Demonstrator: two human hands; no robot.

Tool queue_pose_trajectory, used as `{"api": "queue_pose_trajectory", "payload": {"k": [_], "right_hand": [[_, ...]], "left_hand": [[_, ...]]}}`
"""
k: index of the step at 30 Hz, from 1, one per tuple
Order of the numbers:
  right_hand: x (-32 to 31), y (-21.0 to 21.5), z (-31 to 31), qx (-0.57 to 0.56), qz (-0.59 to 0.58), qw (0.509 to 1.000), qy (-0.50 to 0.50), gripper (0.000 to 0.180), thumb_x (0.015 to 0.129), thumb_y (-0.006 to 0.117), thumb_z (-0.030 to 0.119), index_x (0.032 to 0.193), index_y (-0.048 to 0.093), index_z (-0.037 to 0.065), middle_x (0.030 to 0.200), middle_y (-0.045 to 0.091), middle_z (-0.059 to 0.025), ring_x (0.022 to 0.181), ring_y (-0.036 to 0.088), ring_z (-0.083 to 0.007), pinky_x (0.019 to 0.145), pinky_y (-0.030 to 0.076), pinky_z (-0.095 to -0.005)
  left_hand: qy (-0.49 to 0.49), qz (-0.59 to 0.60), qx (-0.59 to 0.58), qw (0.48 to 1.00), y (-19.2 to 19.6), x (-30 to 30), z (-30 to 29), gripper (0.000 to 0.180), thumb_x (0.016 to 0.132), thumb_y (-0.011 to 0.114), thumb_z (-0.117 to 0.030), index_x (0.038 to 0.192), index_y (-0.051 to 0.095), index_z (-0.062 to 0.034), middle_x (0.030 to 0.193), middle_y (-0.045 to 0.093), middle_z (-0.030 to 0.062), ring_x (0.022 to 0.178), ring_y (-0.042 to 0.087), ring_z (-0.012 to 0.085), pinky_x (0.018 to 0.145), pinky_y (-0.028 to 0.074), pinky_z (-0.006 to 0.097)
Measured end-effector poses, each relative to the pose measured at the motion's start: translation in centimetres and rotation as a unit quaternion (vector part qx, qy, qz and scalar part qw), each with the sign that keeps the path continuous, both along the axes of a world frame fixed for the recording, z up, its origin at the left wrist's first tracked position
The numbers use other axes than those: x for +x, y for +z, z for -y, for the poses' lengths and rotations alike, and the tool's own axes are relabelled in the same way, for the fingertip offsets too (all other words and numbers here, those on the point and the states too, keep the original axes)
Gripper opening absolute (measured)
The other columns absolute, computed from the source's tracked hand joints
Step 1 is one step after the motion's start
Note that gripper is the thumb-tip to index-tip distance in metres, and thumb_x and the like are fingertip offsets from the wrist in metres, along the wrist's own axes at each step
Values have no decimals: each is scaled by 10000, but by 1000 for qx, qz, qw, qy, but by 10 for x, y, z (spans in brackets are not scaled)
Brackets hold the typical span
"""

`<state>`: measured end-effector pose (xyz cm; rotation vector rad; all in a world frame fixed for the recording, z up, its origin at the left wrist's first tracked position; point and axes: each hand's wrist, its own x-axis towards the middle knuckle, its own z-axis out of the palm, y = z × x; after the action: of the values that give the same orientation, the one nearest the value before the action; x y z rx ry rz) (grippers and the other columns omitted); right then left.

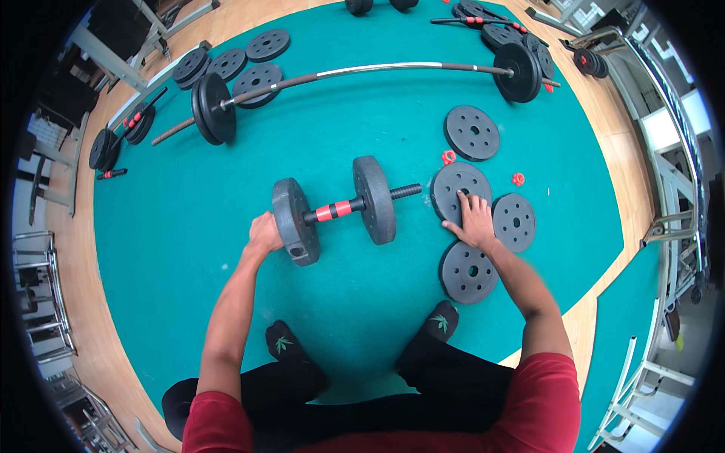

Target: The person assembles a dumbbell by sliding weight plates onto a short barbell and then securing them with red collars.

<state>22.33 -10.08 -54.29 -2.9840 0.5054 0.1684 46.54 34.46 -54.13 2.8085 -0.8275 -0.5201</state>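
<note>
A dumbbell (340, 209) rests on the green mat before me, with a dark grey plate on each side and a red-and-black middle grip. Its threaded bar sticks out bare at the right end. My left hand (266, 232) is closed at the dumbbell's left end, against the outer face of the left plate (293, 219); its fingertips are hidden. My right hand (476, 222) lies over a flat weight plate (459, 181), fingers apart, fingertips near the centre hole and thumb by the rim. Two red star-shaped collars (448, 157) (518, 179) lie close by.
Around my right hand lie more flat plates (516, 223) (468, 273) (473, 131). A loaded barbell (377, 68) spans the far mat. Further plates and short bars lie at the far left (268, 45) and far right (502, 35). Metal gym frames (657, 113) stand along the sides.
</note>
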Motion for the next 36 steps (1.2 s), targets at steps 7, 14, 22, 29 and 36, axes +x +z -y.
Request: {"api": "queue_pose_trajectory", "payload": {"k": [7, 14, 22, 29, 36], "right_hand": [[20, -7, -3, -28, -66, 997, 17, 1069, 652, 798, 550, 1481, 298, 97, 1215, 465, -172, 1199, 423, -363, 1012, 347, -600], [44, 43, 20, 163, 172, 971, -20, 702, 770, 673, 348, 1319, 477, -43, 994, 636, -336, 947, 629, -462, 884, 491, -468], [67, 74, 37, 179, 203, 955, -125, 578, 850, 634, 306, 1293, 502, -40, 994, 666, -289, 914, 677, -384, 800, 508, -441], [63, 87, 1, 305, 115, 942, -87, 543, 888, 621, 311, 1305, 513, -19, 961, 675, -220, 809, 658, -268, 738, 494, -386], [86, 107, -49, 288, 91, 952, -48, 507, 923, 578, 315, 1289, 479, -21, 953, 661, -291, 921, 652, -439, 810, 484, -494]], "left_hand": [[0, -16, 5, 1000, -5, 9, -3, 343, 697, 708, -363, 831, 714, -47, 908, 684, 233, 914, 649, 409, 803, 527, 486], [32, -25, 11, 999, 9, 3, 1, 365, 687, 721, -382, 833, 714, -48, 903, 680, 234, 907, 647, 414, 807, 525, 487], [8, -10, -9, 1000, 1, 4, -1, 371, 692, 712, -389, 834, 695, -47, 879, 671, 241, 872, 643, 419, 795, 519, 500], [-9, 11, -14, 1000, 3, 4, -1, 370, 691, 714, -395, 842, 700, -58, 885, 681, 227, 870, 650, 411, 791, 526, 494], [1, -20, 4, 1000, 14, 4, 4, 359, 694, 715, -402, 859, 713, -83, 870, 683, 222, 853, 657, 411, 784, 533, 488]]}}
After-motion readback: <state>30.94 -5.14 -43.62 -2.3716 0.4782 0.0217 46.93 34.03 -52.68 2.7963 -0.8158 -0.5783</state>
